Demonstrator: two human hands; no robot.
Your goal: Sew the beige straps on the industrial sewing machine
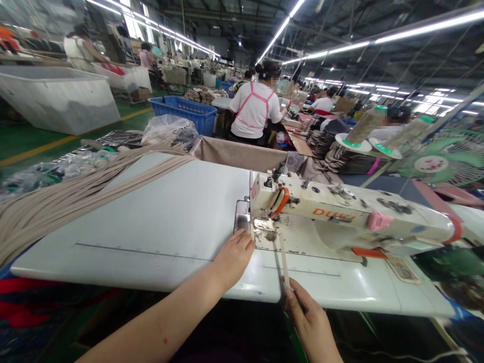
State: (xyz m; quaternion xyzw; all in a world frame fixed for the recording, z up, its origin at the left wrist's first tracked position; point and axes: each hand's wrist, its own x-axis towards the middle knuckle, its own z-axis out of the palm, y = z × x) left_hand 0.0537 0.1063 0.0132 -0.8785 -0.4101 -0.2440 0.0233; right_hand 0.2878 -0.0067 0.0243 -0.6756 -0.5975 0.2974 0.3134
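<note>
A white sewing machine point(351, 214) lies across the white table point(159, 222). A narrow beige strip point(284, 262) runs from under its presser foot toward the table's front edge. My right hand point(308, 315) pinches the near end of that strip at the edge. Beside the needle plate, my left hand point(234, 257) rests on the table with fingers curled, its tips touching the strip's far part by the presser foot. Whether it grips anything is hidden.
A thick bundle of beige strips point(68, 196) drapes over the table's left side. A blue crate point(185, 111) and plastic bags point(168, 130) stand behind. A co-worker in a white shirt point(255, 108) sits ahead. Thread cones point(365, 126) and a green fan point(438, 161) are at right.
</note>
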